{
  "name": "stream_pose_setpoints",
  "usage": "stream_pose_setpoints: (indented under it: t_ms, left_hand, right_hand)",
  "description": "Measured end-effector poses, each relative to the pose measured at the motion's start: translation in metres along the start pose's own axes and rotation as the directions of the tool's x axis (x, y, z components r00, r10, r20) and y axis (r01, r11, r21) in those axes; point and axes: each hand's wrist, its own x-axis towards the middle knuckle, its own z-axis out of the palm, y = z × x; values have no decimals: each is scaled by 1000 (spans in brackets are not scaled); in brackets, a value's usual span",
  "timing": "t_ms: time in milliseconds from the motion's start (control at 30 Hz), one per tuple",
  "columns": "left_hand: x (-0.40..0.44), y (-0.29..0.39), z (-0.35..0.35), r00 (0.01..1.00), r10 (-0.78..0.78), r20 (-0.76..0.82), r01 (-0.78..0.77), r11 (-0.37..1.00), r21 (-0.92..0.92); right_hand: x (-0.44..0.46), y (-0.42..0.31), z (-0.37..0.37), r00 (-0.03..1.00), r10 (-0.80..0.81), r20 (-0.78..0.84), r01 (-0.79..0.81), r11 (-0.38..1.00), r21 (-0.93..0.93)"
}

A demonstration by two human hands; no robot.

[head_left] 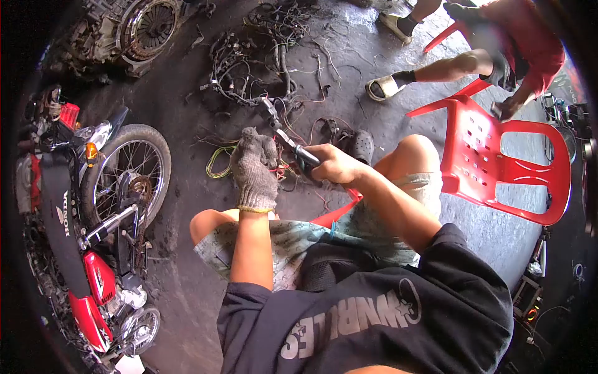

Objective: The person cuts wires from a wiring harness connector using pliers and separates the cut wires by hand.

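Observation:
My left hand (254, 165), in a grey knitted glove with a yellow hem, is closed in a fist above my lap. What it grips is hidden by the fingers; thin red wires (284, 169) show beside it. My bare right hand (337, 164) is wrapped round the dark handles of a pair of pliers (305, 156). Their metal jaws point up and left, close to the gloved fingers. Just beyond the jaw tips is a grey and black connector-like piece (270, 113); I cannot tell whether the jaws touch it. Yellow-green wire (217, 163) loops left of the glove.
A tangled wiring harness (252, 53) lies on the dark floor ahead. A red Honda motorcycle (68, 230) and a greasy engine part (134, 31) are on the left. On the right stands a red plastic chair (476, 149), near a seated person (523, 50). A dark clog (362, 147) lies by my knee.

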Motion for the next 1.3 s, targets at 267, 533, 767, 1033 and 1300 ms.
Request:
stream_pose_setpoints:
  t_ms: [267,533,767,1033,1300]
  left_hand:
    - [-1,4,-6,997,-17,73,13,998,61]
    - [-6,19,-1,998,-38,-41,35,996,-82]
    - [-9,18,0,1000,9,-6,-8,988,155]
    - [-16,3,27,981,12,-195,15,990,140]
    - [-13,1,18,992,82,-100,-45,943,329]
  right_hand:
    - [12,37,6,985,-125,123,104,981,165]
    - [6,27,2,976,-162,149,134,974,185]
    - [5,25,7,972,-232,36,225,964,142]
    - [-1,13,7,995,-100,-8,99,994,-56]
    - [-5,6,15,981,-61,-182,5,955,-297]
